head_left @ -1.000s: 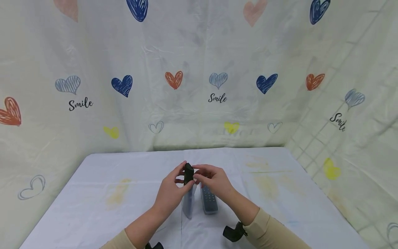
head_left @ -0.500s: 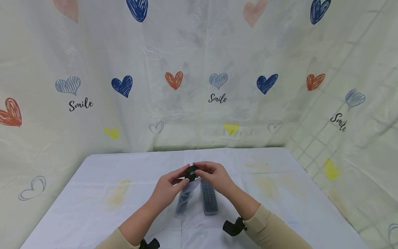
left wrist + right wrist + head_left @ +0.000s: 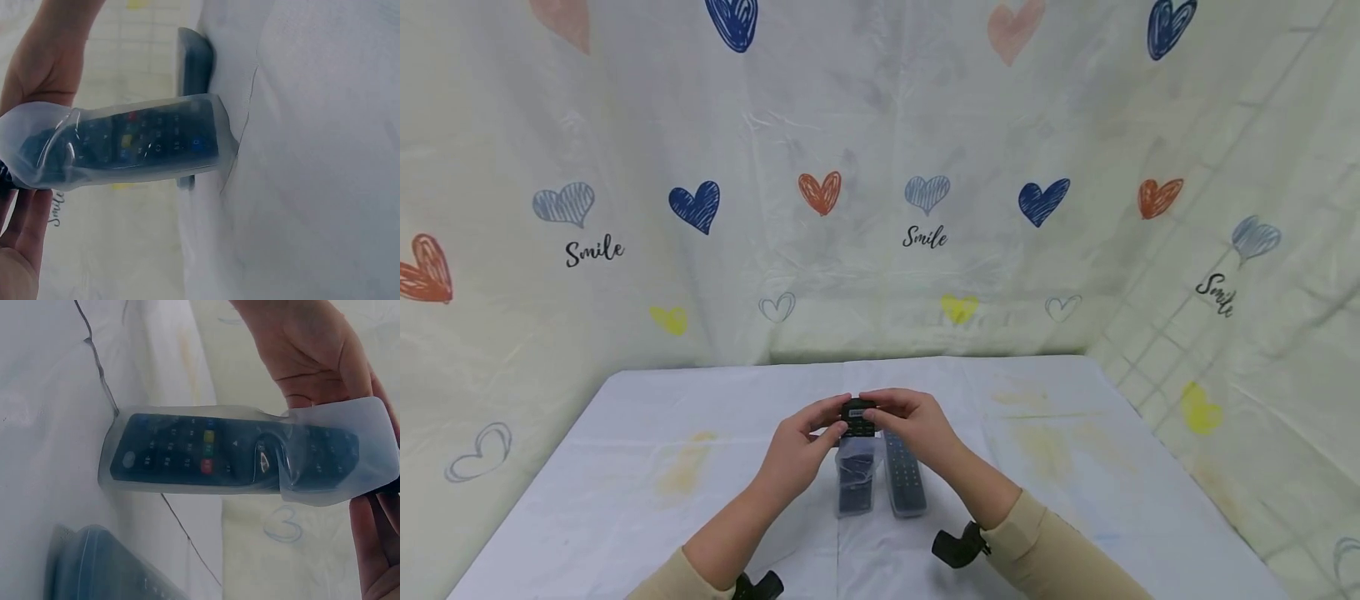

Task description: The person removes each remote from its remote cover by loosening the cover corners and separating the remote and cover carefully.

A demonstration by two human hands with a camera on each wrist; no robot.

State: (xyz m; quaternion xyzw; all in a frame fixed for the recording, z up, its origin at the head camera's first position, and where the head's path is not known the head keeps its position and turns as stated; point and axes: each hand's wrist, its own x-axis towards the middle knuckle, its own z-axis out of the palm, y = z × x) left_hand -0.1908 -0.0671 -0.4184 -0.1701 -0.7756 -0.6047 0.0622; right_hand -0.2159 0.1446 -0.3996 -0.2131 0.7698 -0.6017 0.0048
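Note:
Both hands hold a dark remote control in a translucent sleeve, standing upright above the table. Its buttons face me in the wrist views, a few of them coloured. My left hand grips the upper end at the left side. From the right, the thumb and fingers of my right hand pinch the same end. In the head view the black upper end shows a small pale label. Below it the sleeve is creased and folded. Its lower end is at or just above the cloth; I cannot tell which.
A second dark remote control, seemingly also covered, lies on the table just right of the held one. White cloth with yellowish stains covers the table. A curtain printed with hearts hangs behind. Black wrist cameras sit at the sleeves.
The held remote control has turned from edge-on to showing its broad side to the head view. Both hands keep their hold at the upper end and have shifted slightly. The second remote control stays put.

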